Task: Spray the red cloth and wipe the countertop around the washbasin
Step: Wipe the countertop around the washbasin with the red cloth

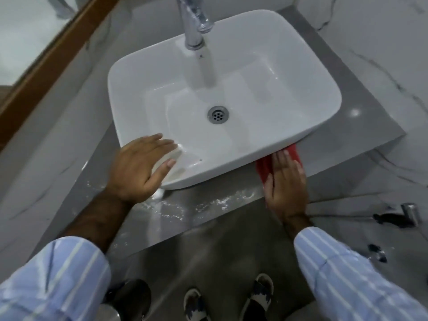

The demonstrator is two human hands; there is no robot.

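The grey countertop (231, 216) carries the white washbasin (231, 89). My left hand (139, 167) rests open on the basin's near rim, fingers loosely spread. My right hand (286, 181) presses flat, fingers together, on the red cloth (266, 167), which lies on the countertop at the basin's front right edge.

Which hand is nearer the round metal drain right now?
Left. The left hand rests on the white ceramic washbasin's front-left rim, nearer the round metal drain; the right hand presses the red cloth outside.
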